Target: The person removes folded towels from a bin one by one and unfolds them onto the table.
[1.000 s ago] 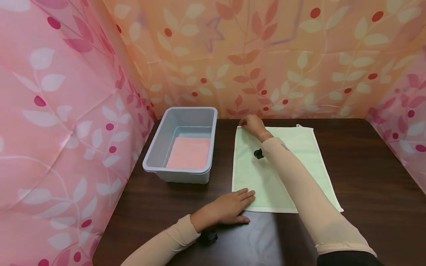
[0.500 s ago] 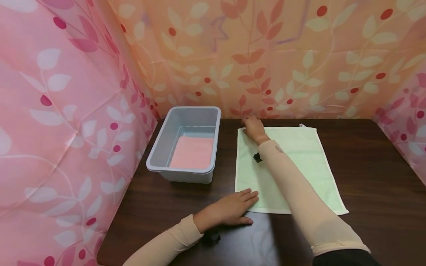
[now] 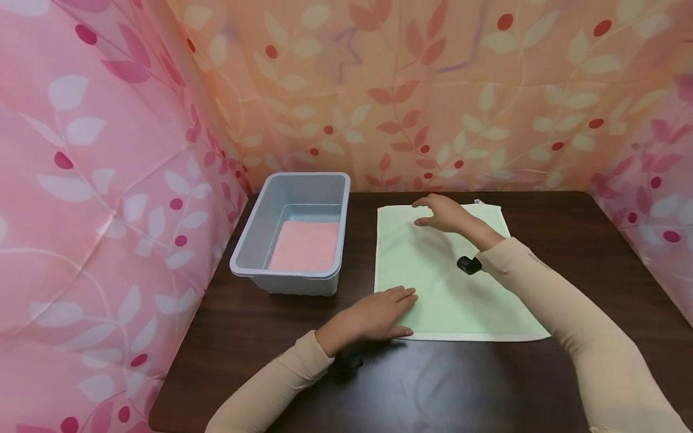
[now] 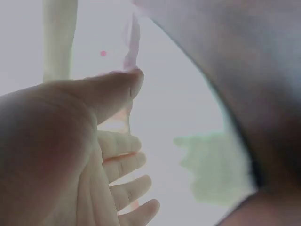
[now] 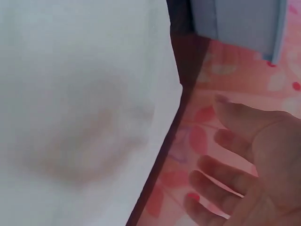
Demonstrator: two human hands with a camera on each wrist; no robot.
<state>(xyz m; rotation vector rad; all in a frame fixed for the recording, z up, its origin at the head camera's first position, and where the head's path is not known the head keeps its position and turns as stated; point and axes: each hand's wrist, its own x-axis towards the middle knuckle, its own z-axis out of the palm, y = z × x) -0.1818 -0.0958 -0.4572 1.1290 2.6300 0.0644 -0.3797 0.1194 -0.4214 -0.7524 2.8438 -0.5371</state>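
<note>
A pale green towel (image 3: 455,276) with white edges lies spread flat on the dark wooden table (image 3: 574,264). At its near left corner is my left hand (image 3: 373,316), fingers straight and palm down; whether it touches the cloth I cannot tell. The left wrist view is washed out, with the left hand (image 4: 84,146) holding nothing there. Over the towel's far part hovers my right hand (image 3: 446,215), its fingers loosely bent and apart from the cloth. Nothing is between the fingers of the right hand (image 5: 240,165) in the right wrist view.
A grey plastic basin (image 3: 254,231) stands left of the towel, with a folded pink cloth (image 3: 304,246) at its bottom. Flowered curtains (image 3: 303,90) close off the back and both sides of the table. Each wrist carries a small black camera (image 3: 468,264).
My right hand has left the towel's far left corner and moved right, above the cloth. My left hand stays at the near left corner, shifted slightly up from the table's front.
</note>
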